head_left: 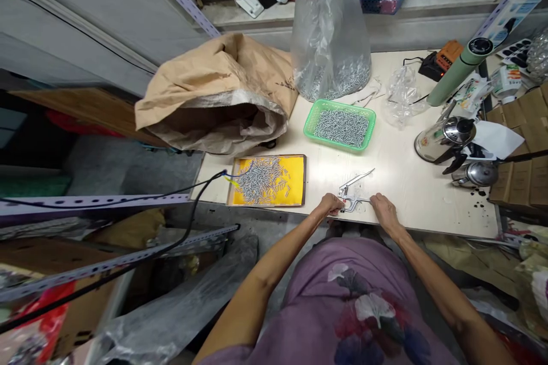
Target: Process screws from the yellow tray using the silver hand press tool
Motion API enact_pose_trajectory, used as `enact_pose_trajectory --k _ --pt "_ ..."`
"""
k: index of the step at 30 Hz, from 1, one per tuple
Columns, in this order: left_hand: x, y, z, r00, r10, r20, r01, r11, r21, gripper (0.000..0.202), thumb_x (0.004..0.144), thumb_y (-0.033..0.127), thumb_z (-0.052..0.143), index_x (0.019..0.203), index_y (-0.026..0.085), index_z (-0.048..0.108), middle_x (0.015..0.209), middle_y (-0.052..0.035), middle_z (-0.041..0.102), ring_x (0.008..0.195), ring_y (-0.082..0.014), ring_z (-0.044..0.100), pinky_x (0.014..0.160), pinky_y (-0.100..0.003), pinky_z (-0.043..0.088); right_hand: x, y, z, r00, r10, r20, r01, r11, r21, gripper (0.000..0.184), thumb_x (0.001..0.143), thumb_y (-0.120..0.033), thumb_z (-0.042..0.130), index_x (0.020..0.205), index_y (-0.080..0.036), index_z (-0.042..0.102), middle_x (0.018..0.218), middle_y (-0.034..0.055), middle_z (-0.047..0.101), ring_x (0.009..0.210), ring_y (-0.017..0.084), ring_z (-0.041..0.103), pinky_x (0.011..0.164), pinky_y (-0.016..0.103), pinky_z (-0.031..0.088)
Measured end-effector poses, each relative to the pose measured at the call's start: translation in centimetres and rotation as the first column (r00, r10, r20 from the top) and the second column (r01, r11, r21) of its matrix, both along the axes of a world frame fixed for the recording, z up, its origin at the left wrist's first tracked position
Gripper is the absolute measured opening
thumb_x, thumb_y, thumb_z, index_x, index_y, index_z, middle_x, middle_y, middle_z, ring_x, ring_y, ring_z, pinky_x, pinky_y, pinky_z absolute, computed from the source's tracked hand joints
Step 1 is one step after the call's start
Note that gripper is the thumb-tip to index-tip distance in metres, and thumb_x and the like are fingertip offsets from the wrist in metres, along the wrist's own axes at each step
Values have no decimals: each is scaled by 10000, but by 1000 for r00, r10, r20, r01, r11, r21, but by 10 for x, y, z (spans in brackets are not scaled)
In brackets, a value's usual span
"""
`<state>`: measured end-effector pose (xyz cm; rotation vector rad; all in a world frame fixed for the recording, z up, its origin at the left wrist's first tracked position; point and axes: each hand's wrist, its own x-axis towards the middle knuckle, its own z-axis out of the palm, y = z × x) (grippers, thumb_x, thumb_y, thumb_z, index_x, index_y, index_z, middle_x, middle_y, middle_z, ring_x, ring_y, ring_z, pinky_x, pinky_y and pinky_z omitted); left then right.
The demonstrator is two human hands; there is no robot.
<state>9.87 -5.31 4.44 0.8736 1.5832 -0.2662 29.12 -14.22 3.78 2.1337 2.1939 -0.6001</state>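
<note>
A small metal lever tool (353, 189) sits near the front edge of the pale table (402, 182). My left hand (329, 204) is closed at the tool's left side, pinching something too small to make out. My right hand (382, 207) rests just right of the tool, fingers curled against its base. A yellow tray (295, 182) with a pile of small metal pins lies to the left. A green basket (340, 125) full of the same pins stands beyond the tool.
A big clear plastic bag (329, 28) of pins stands at the back, a brown paper sack (218, 91) lies at the left. A kettle (445, 138), a lid, cardboard boxes (524, 148) and a green cylinder (456, 71) crowd the right. A black cable (188, 194) runs off the left edge.
</note>
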Motion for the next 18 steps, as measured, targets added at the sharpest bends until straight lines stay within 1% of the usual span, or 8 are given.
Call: enact_pose_trajectory --k 4,6,8,9,11,12,14,18 --pt "0 -5 1 999 -48 -10 48 999 -5 168 650 161 754 598 114 601 393 65 444 407 -66 453 492 -176 459 -1 1 1 1000 28 10 -28 999 -46 195 895 -133 416 892 -214 593 928 64 602 848 172 524 657 262 368" --pt "-1 -8 1 997 -69 -16 69 998 -10 186 633 153 760 578 118 585 392 65 447 402 -65 453 480 -172 452 0 5 1 998 55 6 -55 998 -42 164 860 -204 523 1006 -214 597 1071 96 605 939 207 535 729 296 408" --pt "-3 -11 0 996 -84 -17 84 996 -3 182 630 147 756 581 118 583 398 62 461 398 -64 453 468 -169 447 2 12 0 996 92 -9 -92 996 13 405 796 -268 630 1189 -225 541 1292 133 525 1108 268 495 834 366 422" --pt "-3 -13 -1 996 -90 -18 90 996 -1 177 633 147 752 585 116 585 403 59 471 399 -65 456 465 -169 446 3 17 -2 993 120 -19 -119 992 45 540 766 -298 668 1271 -239 488 1386 138 454 1200 298 442 886 408 411" --pt "-5 -16 -2 995 -95 -20 95 996 -1 167 641 149 746 592 111 591 412 51 487 406 -70 469 464 -170 448 5 28 -6 980 195 -38 -192 978 85 734 714 -353 717 1368 -264 397 1481 127 349 1333 333 308 976 484 357" --pt "-5 -17 -2 995 -93 -22 93 996 -3 163 643 153 746 597 109 596 415 49 492 411 -74 478 467 -173 450 6 34 -8 971 235 -44 -231 969 89 795 690 -381 735 1389 -267 373 1490 125 338 1367 339 256 1010 512 322" --pt "-5 -18 -2 996 -81 -25 81 997 -5 154 645 163 749 615 106 608 418 48 496 418 -81 492 474 -179 457 6 45 -11 954 295 -47 -290 953 82 879 646 -417 763 1406 -256 354 1468 135 371 1384 341 229 1053 544 262" --pt "-5 -21 -2 998 -47 -29 47 999 -6 157 668 163 742 622 101 605 400 53 476 412 -81 486 487 -188 465 4 55 -11 941 337 -38 -334 941 61 942 592 -385 804 1403 -213 357 1376 161 469 1320 345 337 1085 557 205"
